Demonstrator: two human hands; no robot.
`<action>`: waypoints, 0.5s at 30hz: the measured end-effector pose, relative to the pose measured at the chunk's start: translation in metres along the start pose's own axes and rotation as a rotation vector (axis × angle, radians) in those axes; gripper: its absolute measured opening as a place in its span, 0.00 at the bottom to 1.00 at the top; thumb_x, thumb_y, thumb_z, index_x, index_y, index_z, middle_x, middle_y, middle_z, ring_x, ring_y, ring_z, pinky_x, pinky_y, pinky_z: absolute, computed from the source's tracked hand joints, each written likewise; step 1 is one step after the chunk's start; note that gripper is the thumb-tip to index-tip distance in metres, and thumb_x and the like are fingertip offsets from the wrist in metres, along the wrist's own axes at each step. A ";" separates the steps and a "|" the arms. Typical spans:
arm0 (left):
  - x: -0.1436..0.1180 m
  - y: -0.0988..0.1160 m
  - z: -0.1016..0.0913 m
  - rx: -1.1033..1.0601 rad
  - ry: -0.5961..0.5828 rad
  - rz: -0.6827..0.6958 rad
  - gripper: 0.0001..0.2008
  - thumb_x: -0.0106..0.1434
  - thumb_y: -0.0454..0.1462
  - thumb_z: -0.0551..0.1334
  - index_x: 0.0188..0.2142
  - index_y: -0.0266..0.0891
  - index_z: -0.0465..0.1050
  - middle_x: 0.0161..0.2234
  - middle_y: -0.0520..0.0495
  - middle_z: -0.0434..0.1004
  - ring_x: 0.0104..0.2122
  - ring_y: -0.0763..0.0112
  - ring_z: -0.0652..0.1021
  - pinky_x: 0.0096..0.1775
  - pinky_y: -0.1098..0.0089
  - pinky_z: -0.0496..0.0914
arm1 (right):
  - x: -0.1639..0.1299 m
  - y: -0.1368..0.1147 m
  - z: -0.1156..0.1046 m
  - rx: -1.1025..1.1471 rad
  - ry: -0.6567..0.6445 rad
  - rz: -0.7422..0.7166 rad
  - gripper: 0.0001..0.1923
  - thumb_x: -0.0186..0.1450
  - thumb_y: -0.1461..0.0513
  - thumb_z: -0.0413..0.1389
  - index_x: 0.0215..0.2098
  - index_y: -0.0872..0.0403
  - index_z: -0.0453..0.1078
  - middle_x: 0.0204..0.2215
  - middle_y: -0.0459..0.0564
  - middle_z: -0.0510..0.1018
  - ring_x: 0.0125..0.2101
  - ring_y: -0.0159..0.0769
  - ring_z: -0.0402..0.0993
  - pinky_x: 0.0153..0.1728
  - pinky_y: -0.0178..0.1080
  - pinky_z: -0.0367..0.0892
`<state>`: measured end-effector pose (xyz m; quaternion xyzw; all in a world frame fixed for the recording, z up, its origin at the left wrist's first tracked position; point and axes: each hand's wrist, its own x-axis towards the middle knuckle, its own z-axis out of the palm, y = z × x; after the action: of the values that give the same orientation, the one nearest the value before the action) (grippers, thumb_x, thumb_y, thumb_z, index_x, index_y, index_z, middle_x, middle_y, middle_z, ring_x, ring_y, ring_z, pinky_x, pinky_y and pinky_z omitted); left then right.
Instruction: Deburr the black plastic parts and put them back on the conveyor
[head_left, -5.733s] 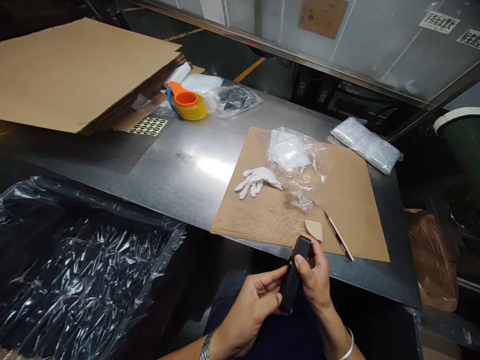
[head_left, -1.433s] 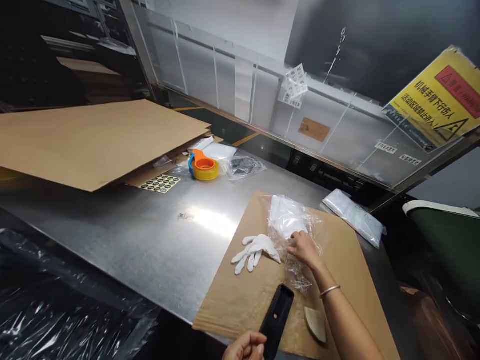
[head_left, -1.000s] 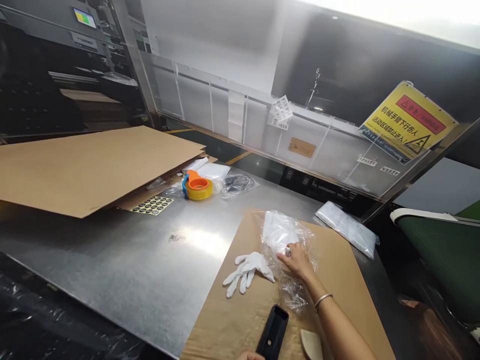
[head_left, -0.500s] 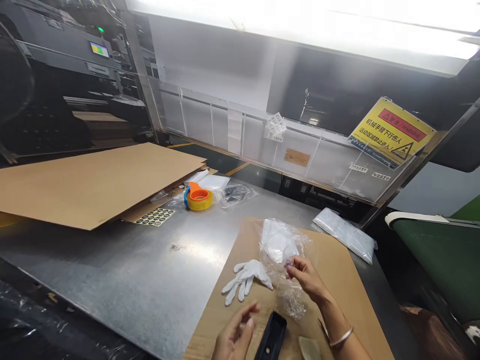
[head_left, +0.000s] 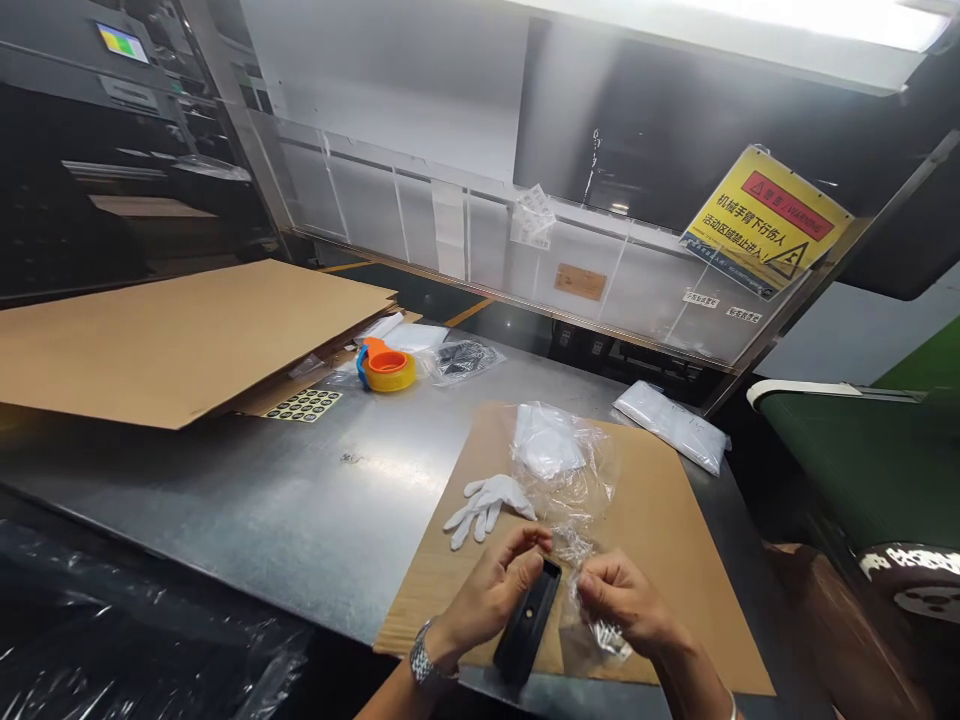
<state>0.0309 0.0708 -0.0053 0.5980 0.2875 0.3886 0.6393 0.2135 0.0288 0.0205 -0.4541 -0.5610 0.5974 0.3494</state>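
My right hand (head_left: 621,600) is closed in a fist around part of a clear plastic bag (head_left: 611,635); small shiny white pieces show in its lower part. My left hand (head_left: 499,585) hovers at the upper left of a long black tray-like part (head_left: 527,620), fingers loosely curled, the thumb a little apart from them. Whether the fingertips touch the black part I cannot tell. This part lies tilted near the cardboard's front edge, with a small hole in its middle. A white glove (head_left: 487,508) lies beyond my left hand. Further back rests crumpled clear film with white bags (head_left: 546,442).
A cardboard sheet (head_left: 652,520) covers part of the metal table (head_left: 360,540). At left are stacked cardboard (head_left: 187,335), a sticker sheet (head_left: 306,405) and a tape dispenser (head_left: 388,370). A packet of bags (head_left: 673,425) lies back right, near a green conveyor (head_left: 862,470).
My right hand has come down toward me, bringing the clear bag beside the black part. My left hand has moved forward and right, over that part's upper end. The camera view has shifted.
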 end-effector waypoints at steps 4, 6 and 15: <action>-0.009 -0.006 0.017 -0.150 -0.112 -0.102 0.25 0.55 0.54 0.57 0.43 0.38 0.71 0.37 0.45 0.73 0.41 0.65 0.71 0.44 0.68 0.63 | -0.006 0.003 0.011 -0.022 -0.014 -0.008 0.23 0.58 0.45 0.54 0.19 0.56 0.62 0.14 0.38 0.54 0.16 0.22 0.45 0.17 0.31 0.41; -0.012 -0.009 0.021 -0.145 -0.103 -0.151 0.21 0.55 0.53 0.59 0.30 0.35 0.72 0.25 0.50 0.68 0.29 0.72 0.69 0.33 0.72 0.63 | -0.010 0.006 0.010 -0.027 -0.002 0.008 0.20 0.57 0.47 0.56 0.24 0.56 0.65 0.15 0.38 0.55 0.15 0.22 0.47 0.16 0.30 0.41; -0.021 -0.014 0.024 -0.057 0.097 -0.179 0.21 0.55 0.53 0.58 0.21 0.38 0.61 0.19 0.57 0.53 0.20 0.78 0.55 0.23 0.74 0.52 | -0.030 0.022 0.011 0.012 0.195 0.000 0.24 0.58 0.43 0.50 0.31 0.56 0.66 0.22 0.43 0.65 0.20 0.25 0.59 0.22 0.31 0.55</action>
<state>0.0417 0.0403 -0.0185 0.5319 0.3594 0.3663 0.6736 0.2153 -0.0052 0.0028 -0.5083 -0.5207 0.5536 0.4051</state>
